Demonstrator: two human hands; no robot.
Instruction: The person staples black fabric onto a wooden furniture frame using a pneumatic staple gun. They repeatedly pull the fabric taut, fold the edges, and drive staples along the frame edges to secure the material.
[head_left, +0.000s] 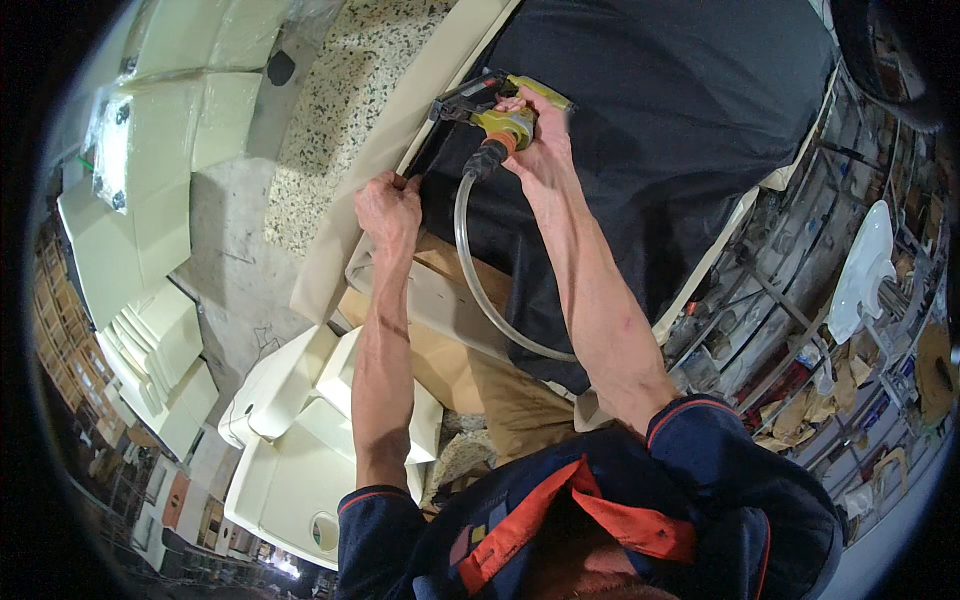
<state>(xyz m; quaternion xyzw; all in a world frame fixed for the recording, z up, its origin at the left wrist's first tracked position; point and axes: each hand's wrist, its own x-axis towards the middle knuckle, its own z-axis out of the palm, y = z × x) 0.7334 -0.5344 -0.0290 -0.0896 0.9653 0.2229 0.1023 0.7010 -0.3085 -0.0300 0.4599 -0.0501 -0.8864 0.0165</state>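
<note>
My right hand [540, 130] is wrapped round the handle of a yellow and black air stapler [505, 122]. A clear hose [468, 250] runs from its orange and black fitting, curving down toward my right forearm. The stapler's nose points left, at the edge where black fabric [640, 120] meets cream upholstery [385, 150]. Just below the nose, my left hand [390, 208] is closed in a pinch on the edge of the covering. Its fingertips are partly hidden, so whether it grips black fabric or cream material cannot be told.
Cream foam-like pieces [160, 130] stand stacked at the left, beside a speckled foam slab [350, 110]. Nearer, a cream seat-shaped piece [290, 480] lies by my left arm. Metal racking [780, 290] with scraps and a white curved part [865, 270] are at the right.
</note>
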